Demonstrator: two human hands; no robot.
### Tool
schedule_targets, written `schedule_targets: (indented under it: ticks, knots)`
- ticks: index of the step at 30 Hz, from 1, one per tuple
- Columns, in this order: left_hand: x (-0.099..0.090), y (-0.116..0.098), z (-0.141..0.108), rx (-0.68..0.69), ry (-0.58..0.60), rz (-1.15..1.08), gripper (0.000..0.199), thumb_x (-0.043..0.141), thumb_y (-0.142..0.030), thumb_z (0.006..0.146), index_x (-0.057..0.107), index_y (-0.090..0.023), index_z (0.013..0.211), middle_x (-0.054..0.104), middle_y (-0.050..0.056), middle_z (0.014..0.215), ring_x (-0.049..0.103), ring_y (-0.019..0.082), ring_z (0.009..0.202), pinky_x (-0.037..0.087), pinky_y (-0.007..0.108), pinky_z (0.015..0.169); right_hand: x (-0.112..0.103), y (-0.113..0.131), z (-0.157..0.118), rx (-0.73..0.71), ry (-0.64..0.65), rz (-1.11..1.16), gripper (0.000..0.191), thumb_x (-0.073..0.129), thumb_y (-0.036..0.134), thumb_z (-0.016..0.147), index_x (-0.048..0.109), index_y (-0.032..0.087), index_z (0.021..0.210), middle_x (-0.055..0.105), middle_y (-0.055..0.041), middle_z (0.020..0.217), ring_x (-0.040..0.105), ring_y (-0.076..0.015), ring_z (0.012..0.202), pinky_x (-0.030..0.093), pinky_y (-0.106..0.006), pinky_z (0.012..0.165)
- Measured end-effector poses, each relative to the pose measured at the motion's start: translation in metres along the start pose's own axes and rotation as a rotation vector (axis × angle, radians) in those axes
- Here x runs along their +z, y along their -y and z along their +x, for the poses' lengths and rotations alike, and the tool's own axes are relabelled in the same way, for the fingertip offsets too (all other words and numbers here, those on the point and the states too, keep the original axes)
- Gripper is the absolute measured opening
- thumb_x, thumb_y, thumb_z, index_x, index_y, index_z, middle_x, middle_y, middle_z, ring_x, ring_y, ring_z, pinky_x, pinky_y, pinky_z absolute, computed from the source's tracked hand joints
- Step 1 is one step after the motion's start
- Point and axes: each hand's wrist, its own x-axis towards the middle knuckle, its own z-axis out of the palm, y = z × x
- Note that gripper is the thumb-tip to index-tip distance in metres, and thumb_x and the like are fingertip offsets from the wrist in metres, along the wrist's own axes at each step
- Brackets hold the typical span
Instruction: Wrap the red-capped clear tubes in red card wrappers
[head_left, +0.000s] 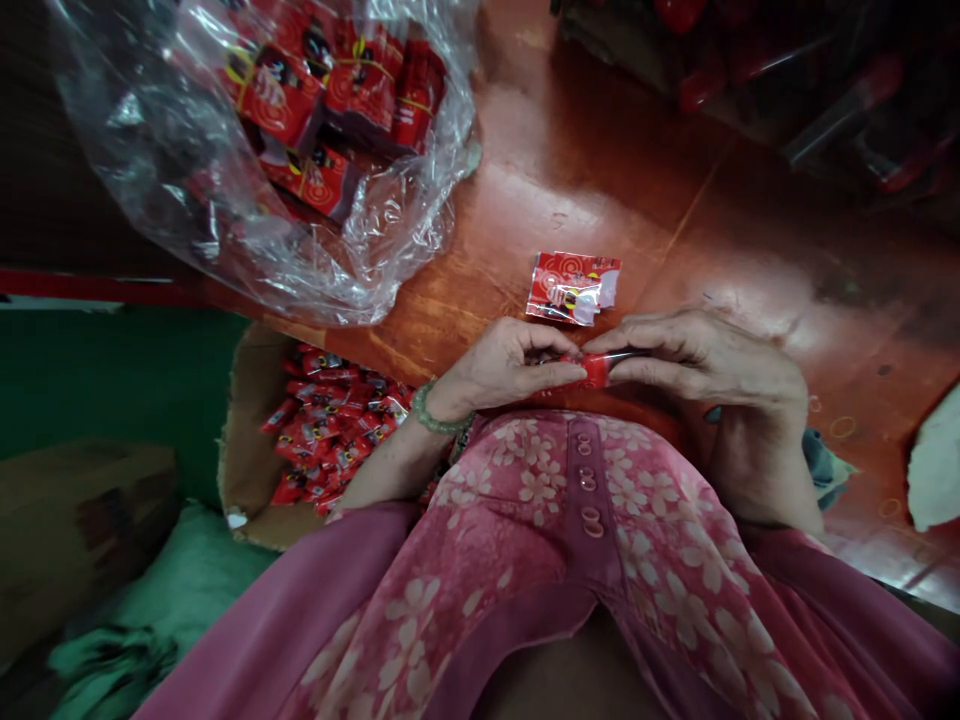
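Both hands meet at the table edge in front of my body, around a small red tube-shaped piece. My left hand, with a pale green bead bracelet at its wrist, pinches the left end. The right end lies between the thumb and fingers of my right hand, where a shiny dark part shows. My fingers hide much of the piece. Just beyond them lies a small stack of red printed wrappers, flat on the reddish-brown table.
A clear plastic bag at upper left holds banded bundles of red wrappers. Below it, a cardboard box contains many red packets. Red-ended clear items lie in shadow at upper right. Rubber bands lie at right.
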Motion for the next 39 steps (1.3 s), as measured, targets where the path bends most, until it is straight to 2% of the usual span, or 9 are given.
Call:
schedule_targets:
  ticks: [6,13,16,20,26,31,34,39]
  knots:
    - [0.006,-0.001,0.004,-0.010,-0.031,0.003,0.029,0.073,-0.042,0.083,0.079,-0.014,0.083,0.074,0.002,0.074,0.061,0.011,0.065,0.047,0.022,0.065,0.005,-0.002,-0.001,0.036,-0.048,-0.043,0.030,0.060,0.033,0.098,0.074,0.021,0.121,0.079,-0.0058,0.110,0.074,-0.0203,0.094,0.053,-0.030,0.087]
    - [0.016,-0.006,0.008,0.090,-0.089,0.131,0.026,0.068,-0.037,0.086,0.078,-0.014,0.079,0.075,0.003,0.072,0.062,0.011,0.064,0.047,0.022,0.064,0.005,0.002,-0.003,0.069,-0.084,-0.091,0.029,0.063,0.034,0.095,0.073,0.022,0.119,0.079,-0.0063,0.107,0.074,-0.0231,0.090,0.053,-0.033,0.082]
    - [0.011,-0.010,0.012,0.131,-0.027,0.206,0.023,0.069,-0.034,0.085,0.079,-0.014,0.080,0.076,0.004,0.073,0.064,0.012,0.065,0.048,0.023,0.066,0.005,0.003,-0.004,0.079,-0.113,-0.105,0.029,0.065,0.036,0.094,0.072,0.022,0.118,0.079,-0.0070,0.106,0.074,-0.0244,0.090,0.053,-0.034,0.081]
    - [0.000,-0.013,0.017,0.085,0.085,0.143,0.022,0.074,-0.036,0.081,0.081,-0.015,0.080,0.076,0.003,0.072,0.065,0.012,0.065,0.048,0.022,0.065,0.007,-0.001,-0.006,0.051,-0.100,0.001,0.030,0.066,0.040,0.094,0.072,0.022,0.117,0.079,-0.0051,0.106,0.073,-0.0209,0.087,0.053,-0.032,0.081]
    - [-0.002,-0.007,0.012,0.018,0.033,0.016,0.025,0.076,-0.039,0.080,0.083,-0.016,0.084,0.078,0.003,0.075,0.063,0.011,0.062,0.048,0.021,0.062,0.015,-0.008,-0.006,0.064,-0.150,0.209,0.028,0.066,0.042,0.093,0.076,0.024,0.111,0.078,-0.0024,0.098,0.072,-0.0198,0.084,0.055,-0.031,0.078]
    - [0.003,0.001,0.007,-0.051,-0.002,-0.002,0.028,0.075,-0.043,0.082,0.084,-0.017,0.086,0.079,0.003,0.076,0.065,0.012,0.065,0.049,0.021,0.064,0.017,-0.007,-0.005,0.079,-0.150,0.118,0.028,0.065,0.041,0.093,0.078,0.021,0.108,0.079,-0.0045,0.097,0.071,-0.0197,0.083,0.054,-0.032,0.080]
    - [0.008,0.005,0.007,-0.048,-0.036,-0.023,0.032,0.074,-0.047,0.082,0.084,-0.017,0.085,0.078,0.002,0.074,0.063,0.011,0.062,0.048,0.021,0.062,0.014,-0.007,-0.005,0.104,-0.108,0.100,0.032,0.061,0.042,0.095,0.078,0.020,0.110,0.080,-0.0056,0.098,0.072,-0.0204,0.083,0.054,-0.032,0.078]
    - [0.017,0.001,0.008,-0.047,-0.019,-0.023,0.037,0.075,-0.052,0.081,0.081,-0.015,0.077,0.075,0.002,0.070,0.061,0.010,0.060,0.046,0.020,0.059,0.016,-0.010,-0.009,0.111,-0.066,0.110,0.029,0.065,0.040,0.093,0.079,0.020,0.110,0.080,-0.0052,0.096,0.071,-0.0189,0.080,0.053,-0.030,0.077]
